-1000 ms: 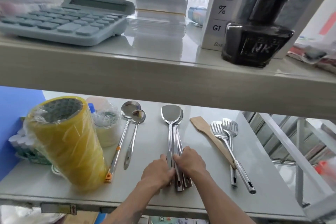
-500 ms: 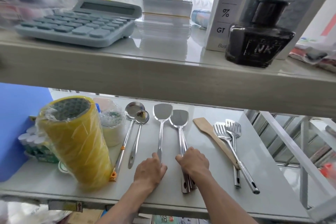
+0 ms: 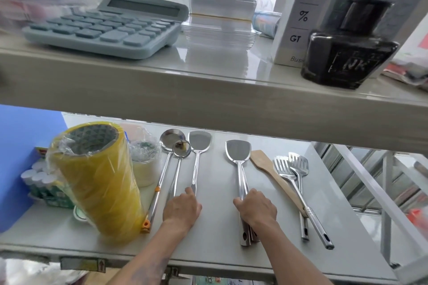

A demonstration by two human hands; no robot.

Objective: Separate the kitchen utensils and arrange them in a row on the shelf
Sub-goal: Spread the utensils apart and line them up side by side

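Note:
Steel utensils lie handle-toward-me on the lower shelf (image 3: 217,220). My left hand (image 3: 181,209) grips the handle of one steel turner (image 3: 199,143), which lies just right of two ladles (image 3: 172,140). My right hand (image 3: 256,209) holds the stacked handles of the other steel turners (image 3: 238,151); only the top blade shows. Further right a wooden spatula (image 3: 266,165) lies slanted, touching two overlapping slotted turners (image 3: 294,165).
A tall yellow tape stack (image 3: 99,180) and a smaller wrapped tape roll (image 3: 144,164) stand at the left. The upper shelf (image 3: 208,97) overhangs, carrying a calculator (image 3: 108,26), a clear box stack and an ink bottle (image 3: 347,51). The shelf's right edge drops off by a metal frame.
One turner has been drawn out of the stack and slid left by my left hand, next to the ladles. My right hand moved the remaining turners slightly right, widening the gap.

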